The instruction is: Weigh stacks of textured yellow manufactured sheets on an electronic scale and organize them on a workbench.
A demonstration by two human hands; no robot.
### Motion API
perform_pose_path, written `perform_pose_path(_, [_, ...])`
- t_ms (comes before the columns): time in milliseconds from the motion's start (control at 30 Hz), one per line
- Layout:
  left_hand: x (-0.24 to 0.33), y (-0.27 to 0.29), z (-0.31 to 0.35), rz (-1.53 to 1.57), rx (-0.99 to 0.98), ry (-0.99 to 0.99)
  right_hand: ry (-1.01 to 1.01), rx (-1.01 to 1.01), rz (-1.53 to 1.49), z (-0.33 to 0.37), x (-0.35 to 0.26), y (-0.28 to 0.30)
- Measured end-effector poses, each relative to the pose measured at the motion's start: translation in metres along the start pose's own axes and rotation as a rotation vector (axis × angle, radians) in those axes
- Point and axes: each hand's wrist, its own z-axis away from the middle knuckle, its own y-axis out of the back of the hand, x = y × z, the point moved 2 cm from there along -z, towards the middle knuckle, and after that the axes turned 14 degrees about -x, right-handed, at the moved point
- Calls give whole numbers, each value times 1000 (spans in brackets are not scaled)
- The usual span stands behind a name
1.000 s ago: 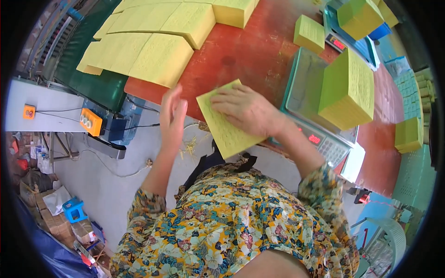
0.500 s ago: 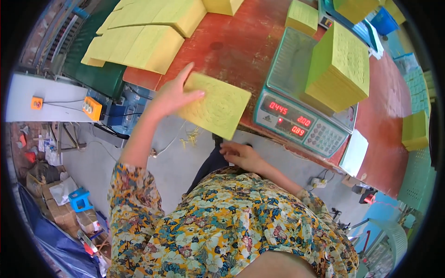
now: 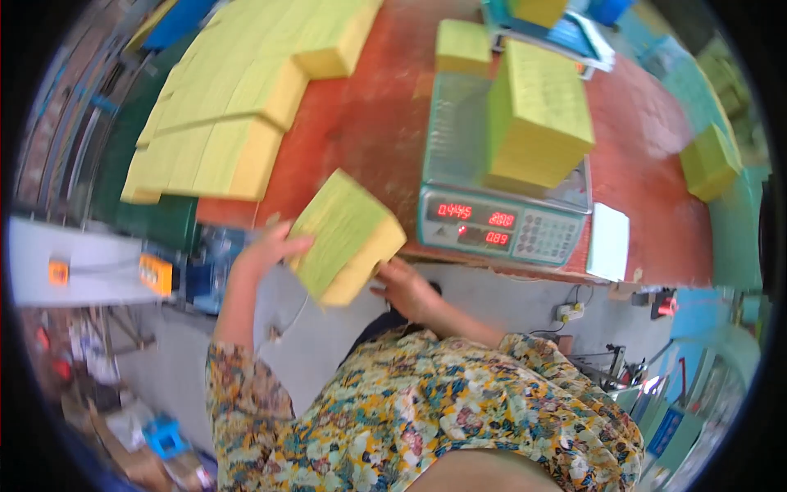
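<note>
A small block of stacked yellow paper sheets (image 3: pixel 340 234) is held tilted in front of the red table's near edge. My left hand (image 3: pixel 269 250) grips its left side, thumb on the upper face. At its lower right end, the fingers of my right hand (image 3: pixel 407 289) press against the block, with their tips partly hidden. To the right, a green digital scale (image 3: pixel 467 225) with lit red digits bears a tall yellow paper stack (image 3: pixel 537 119). Rows of similar yellow paper blocks (image 3: pixel 213 156) lie at the left of the table.
The red table (image 3: pixel 361 131) spans the far side. Behind the scale's plate stands a smaller yellow block (image 3: pixel 463 45), and another yellow block (image 3: pixel 711 162) sits at the far right. A white card (image 3: pixel 608 242) lies beside the scale. An orange socket box (image 3: pixel 156 275) is at the left.
The yellow paper block has turned from showing its broad face to showing its edge side. My right hand has come up against it. The whole view has shifted.
</note>
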Motion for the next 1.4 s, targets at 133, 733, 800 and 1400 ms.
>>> perform_pose_path(133, [-34,-23,18,551,16,-46,122,41,16,1,-15,-33])
perform_pose_path(733, [363,-4,-90,806,-235,-671,548,52,389,81,-400,-41])
perform_pose_path(800, [378,-9,-106,683,-208,-607,537,115,443,88,-423,-24])
perform_pose_path(1400, [382,-31,-119,597,-8,-473,480,413,723,95,-422,6])
